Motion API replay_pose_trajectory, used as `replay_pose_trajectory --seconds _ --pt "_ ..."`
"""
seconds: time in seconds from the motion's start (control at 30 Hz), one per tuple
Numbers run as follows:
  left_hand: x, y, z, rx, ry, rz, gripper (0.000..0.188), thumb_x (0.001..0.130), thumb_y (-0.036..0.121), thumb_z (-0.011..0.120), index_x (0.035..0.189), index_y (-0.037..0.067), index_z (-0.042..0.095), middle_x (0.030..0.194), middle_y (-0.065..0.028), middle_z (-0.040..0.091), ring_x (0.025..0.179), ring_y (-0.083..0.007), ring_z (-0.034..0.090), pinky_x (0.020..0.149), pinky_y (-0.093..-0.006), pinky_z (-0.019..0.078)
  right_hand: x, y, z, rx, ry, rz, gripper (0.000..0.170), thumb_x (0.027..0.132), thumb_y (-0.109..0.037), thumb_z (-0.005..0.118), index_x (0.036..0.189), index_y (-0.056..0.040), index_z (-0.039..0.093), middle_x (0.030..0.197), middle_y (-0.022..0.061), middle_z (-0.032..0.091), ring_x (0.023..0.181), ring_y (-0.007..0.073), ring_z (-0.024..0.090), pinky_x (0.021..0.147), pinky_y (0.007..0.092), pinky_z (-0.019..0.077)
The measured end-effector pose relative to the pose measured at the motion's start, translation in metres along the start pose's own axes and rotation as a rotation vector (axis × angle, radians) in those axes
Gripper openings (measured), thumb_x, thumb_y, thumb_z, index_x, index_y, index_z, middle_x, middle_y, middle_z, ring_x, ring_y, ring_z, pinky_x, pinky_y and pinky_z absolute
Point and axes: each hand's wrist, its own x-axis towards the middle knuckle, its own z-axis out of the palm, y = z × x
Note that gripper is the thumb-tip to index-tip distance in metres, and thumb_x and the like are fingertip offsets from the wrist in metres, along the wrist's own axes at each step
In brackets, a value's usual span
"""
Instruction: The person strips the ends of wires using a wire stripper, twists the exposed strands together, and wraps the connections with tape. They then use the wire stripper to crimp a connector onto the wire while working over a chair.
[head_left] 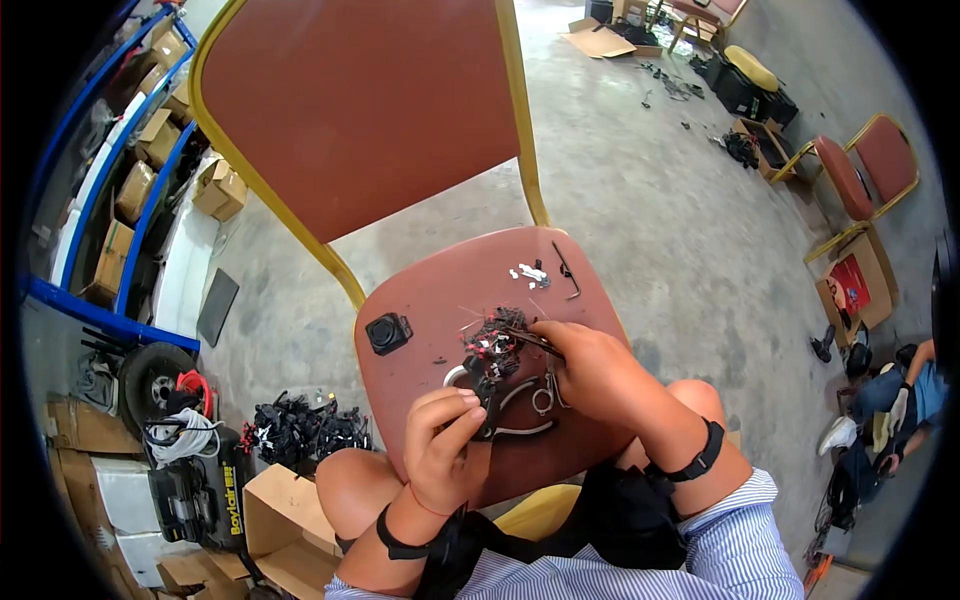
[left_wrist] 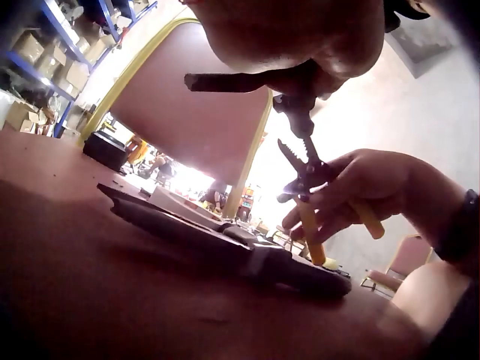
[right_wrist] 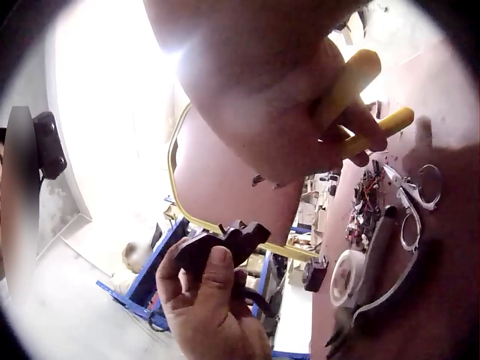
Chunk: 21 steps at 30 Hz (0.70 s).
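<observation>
Over the seat, my left grip pinches a black part, my right grip yellow-handled pliers. Slippage could nick it.

Shelves, tyre and concrete floor suggest a workshop.

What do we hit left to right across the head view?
Blue shelving → black tangle on the floor → black square part on the seat → left hand → wire-scrap pile → right hand → far chair.
</observation>
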Motion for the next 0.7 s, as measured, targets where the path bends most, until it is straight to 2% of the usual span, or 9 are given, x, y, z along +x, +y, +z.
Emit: replay_pose_trajectory --seconds 0.03,0.2,0.33,0.37,0.47,0.5,0.6,0.7 --pt "-0.001 -0.001 0.000 -0.021 0.006 -0.005 0.047 0.072 -0.016 0.071 0.113 0.004 0.062 0.109 -0.0141 0.063 0.100 -0.0313 0.065 0.087 -0.0394 0.0554 -0.003 -0.004 -0.001 0.040 0.020 -0.037 0.058 0.080 0.007 0.060 0.138 -0.0034 0.056 0.125 0.0232 0.065 0.117 0.0403 0.061 0.097 0.0453 0.0512" --pt "-0.002 -0.004 0.001 -0.387 0.080 -0.360 0.041 0.084 -0.010 0.075 0.120 0.004 0.059 0.113 -0.0141 0.062 0.106 -0.0282 0.065 0.096 -0.0390 0.0531 -0.013 -0.028 -0.006 0.124 0.108 -0.162 0.068 0.075 0.011 0.066 0.140 -0.0030 0.053 0.139 0.0184 0.055 0.130 0.0414 0.051 0.107 0.0445 0.0469" --pt "-0.005 -0.005 0.000 -0.797 0.178 -0.706 0.039 0.090 -0.007 0.071 0.124 0.002 0.056 0.118 -0.0124 0.062 0.112 -0.0265 0.064 0.102 -0.0393 0.0503 -0.013 -0.033 -0.006 -0.072 0.192 -0.267 0.072 0.069 0.006 0.073 0.138 -0.0027 0.054 0.133 0.0155 0.055 0.128 0.0393 0.052 0.106 0.0443 0.0470" --pt "-0.005 -0.008 -0.001 -0.869 0.166 -0.697 0.039 0.094 -0.002 0.070 0.130 0.001 0.055 0.120 -0.0112 0.062 0.115 -0.0262 0.063 0.103 -0.0396 0.0499 -0.012 -0.034 -0.008 -0.110 0.205 -0.279 0.072 0.067 0.004 0.074 0.137 -0.0030 0.055 0.130 0.0149 0.056 0.126 0.0383 0.052 0.105 0.0442 0.0471" --pt "-0.002 -0.007 -0.003 -0.868 0.178 -0.763 0.048 0.092 0.008 0.075 0.135 0.002 0.053 0.121 -0.0106 0.062 0.114 -0.0250 0.063 0.104 -0.0408 0.0492 -0.013 -0.031 -0.008 -0.212 0.225 -0.309 0.070 0.064 0.001 0.076 0.132 -0.0041 0.058 0.123 0.0137 0.059 0.122 0.0361 0.055 0.103 0.0437 0.0478" --pt "-0.003 -0.008 -0.003 -0.861 0.158 -0.737 0.047 0.093 0.006 0.073 0.136 0.003 0.053 0.122 -0.0108 0.061 0.115 -0.0253 0.063 0.104 -0.0401 0.0495 -0.013 -0.030 -0.007 -0.245 0.226 -0.318 0.069 0.064 0.000 0.076 0.131 -0.0046 0.059 0.121 0.0134 0.060 0.121 0.0355 0.055 0.102 0.0436 0.0481" --pt "-0.008 -0.015 -0.002 -0.809 0.105 -0.659 0.044 0.096 0.003 0.068 0.138 0.002 0.053 0.125 -0.0117 0.058 0.117 -0.0258 0.062 0.102 -0.0388 0.0498 -0.015 -0.031 -0.006 -0.288 0.242 -0.341 0.047 0.079 -0.004 0.062 0.126 -0.0028 0.060 0.115 0.0150 0.061 0.115 0.0351 0.057 0.096 0.0452 0.0494" --pt "-0.009 -0.017 -0.002 -0.698 0.060 -0.575 0.043 0.096 0.004 0.068 0.137 0.002 0.054 0.127 -0.0125 0.055 0.117 -0.0257 0.062 0.102 -0.0385 0.0494 -0.018 -0.030 0.000 -0.326 0.257 -0.307 0.041 0.082 -0.007 0.060 0.123 -0.0031 0.061 0.110 0.0137 0.061 0.107 0.0326 0.059 0.090 0.0432 0.0507"
